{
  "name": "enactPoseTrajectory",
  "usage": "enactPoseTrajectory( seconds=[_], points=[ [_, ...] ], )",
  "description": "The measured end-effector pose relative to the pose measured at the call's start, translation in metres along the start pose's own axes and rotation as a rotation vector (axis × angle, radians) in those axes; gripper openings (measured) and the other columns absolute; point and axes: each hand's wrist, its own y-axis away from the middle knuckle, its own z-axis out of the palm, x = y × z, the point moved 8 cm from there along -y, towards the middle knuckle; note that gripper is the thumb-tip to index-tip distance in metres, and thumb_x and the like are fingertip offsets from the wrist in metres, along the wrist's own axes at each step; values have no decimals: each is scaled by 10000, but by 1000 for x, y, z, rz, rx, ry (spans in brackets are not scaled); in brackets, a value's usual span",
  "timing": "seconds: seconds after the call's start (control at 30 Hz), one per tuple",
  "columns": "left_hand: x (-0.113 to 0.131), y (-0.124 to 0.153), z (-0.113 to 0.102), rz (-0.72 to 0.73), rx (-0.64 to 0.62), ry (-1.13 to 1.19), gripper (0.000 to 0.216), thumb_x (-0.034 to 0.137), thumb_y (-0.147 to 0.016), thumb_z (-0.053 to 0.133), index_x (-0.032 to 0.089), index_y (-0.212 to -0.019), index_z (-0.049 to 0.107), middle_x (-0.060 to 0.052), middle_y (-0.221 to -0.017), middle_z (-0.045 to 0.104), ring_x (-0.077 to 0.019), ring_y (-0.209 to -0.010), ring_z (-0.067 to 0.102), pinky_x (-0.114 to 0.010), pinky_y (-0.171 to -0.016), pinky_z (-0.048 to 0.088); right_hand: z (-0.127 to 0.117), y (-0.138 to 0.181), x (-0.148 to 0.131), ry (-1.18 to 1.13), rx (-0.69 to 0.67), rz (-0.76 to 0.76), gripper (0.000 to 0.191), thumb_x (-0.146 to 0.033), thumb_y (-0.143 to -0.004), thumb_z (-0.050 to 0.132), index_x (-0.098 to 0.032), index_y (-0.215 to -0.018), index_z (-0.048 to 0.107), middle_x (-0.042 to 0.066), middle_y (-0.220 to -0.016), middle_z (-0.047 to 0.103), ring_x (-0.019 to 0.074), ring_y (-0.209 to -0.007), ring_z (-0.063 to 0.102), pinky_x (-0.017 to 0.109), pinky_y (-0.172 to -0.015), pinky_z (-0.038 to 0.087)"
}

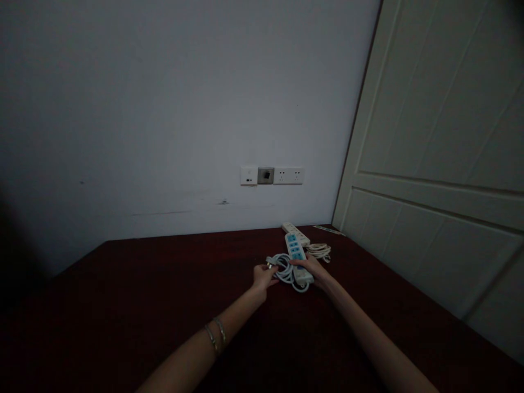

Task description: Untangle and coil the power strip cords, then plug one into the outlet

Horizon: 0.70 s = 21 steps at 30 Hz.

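A white power strip with blue sockets (pixel 296 246) lies on the dark red floor (pixel 164 295) near the wall. Its grey coiled cable (pixel 284 271) sits beside it. My left hand (pixel 263 275) is closed on the cable's plug (pixel 271 262) at the coil's left side. My right hand (pixel 314 269) grips the near end of the power strip, fingers wrapped over it. Both arms reach forward from the bottom of the view; the left wrist wears thin bracelets (pixel 215 333).
A second, cream power strip (pixel 293 230) with its own coiled cord (pixel 320 250) lies just behind. A row of wall sockets (pixel 272 175) is above on the white wall. A white panelled door (pixel 442 180) stands at the right.
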Motion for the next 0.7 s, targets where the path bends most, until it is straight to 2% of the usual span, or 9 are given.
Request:
enactPoseTrajectory(
  seconds=[0.17, 0.3, 0.4, 0.57, 0.7],
  points=[
    [-2, -4, 14, -19, -42, -151, 169, 165, -721, 646, 57, -826, 571, -87, -711, 635, -142, -582, 626, -251, -547, 532, -23, -8, -5, 121, 6, -3, 232, -126, -521, 738, -121, -722, 621, 34, -595, 659, 122, -444, 562, 211, -427, 434],
    [0, -7, 28, -15, -79, -284, 229, 159, -710, 640, 37, -888, 565, -61, -599, 607, -148, -468, 584, -265, -447, 506, -41, -11, -6, 221, 11, -8, 213, -169, -533, 742, -115, -714, 645, 51, -609, 665, 135, -459, 566, 228, -438, 438],
    [2, -7, 38, 10, -88, -365, 290, 160, -663, 674, 53, -913, 575, -64, -642, 621, -153, -489, 585, -254, -419, 496, -53, -12, -6, 285, 52, -30, 247, -168, -512, 755, -116, -729, 648, 57, -626, 669, 153, -499, 582, 242, -463, 448],
    [3, -1, 53, 39, -139, -470, 242, 182, -619, 694, 80, -825, 618, -69, -719, 637, -144, -543, 593, -206, -409, 488, -69, -15, -6, 353, 178, -99, 412, -171, -481, 778, -138, -859, 617, 14, -665, 667, 146, -566, 595, 241, -524, 460],
    [0, 6, 57, 24, -190, -524, 257, 187, -616, 684, 67, -833, 616, -72, -717, 633, -126, -514, 572, -208, -387, 487, -69, -15, -8, 415, 135, -106, 345, -213, -504, 769, -130, -812, 639, 24, -667, 671, 160, -584, 606, 254, -548, 472]
  ],
)
